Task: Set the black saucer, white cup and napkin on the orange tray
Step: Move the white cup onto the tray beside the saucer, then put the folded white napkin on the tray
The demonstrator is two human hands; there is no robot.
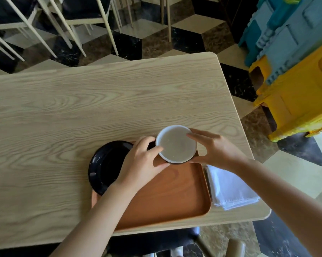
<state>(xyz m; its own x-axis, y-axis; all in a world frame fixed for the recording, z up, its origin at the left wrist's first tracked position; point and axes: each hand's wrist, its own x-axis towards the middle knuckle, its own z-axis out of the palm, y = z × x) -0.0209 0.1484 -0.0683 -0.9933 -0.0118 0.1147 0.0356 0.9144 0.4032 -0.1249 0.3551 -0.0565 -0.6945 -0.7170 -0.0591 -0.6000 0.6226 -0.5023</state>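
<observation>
The white cup [176, 143] is seen from above at the far edge of the orange tray [167, 199]. My left hand [140, 164] grips its left side and my right hand [214, 148] grips its right side. Whether the cup touches the tray I cannot tell. The black saucer [105, 164] lies at the tray's far left corner, overhanging onto the table, partly hidden by my left hand. The white folded napkin [230, 188] lies on the table just right of the tray.
The light wooden table [82, 108] extends far and left. Its right edge runs close to the napkin. Yellow and blue plastic stools [295, 71] stand to the right on the floor. Chair legs [63, 25] stand beyond the table.
</observation>
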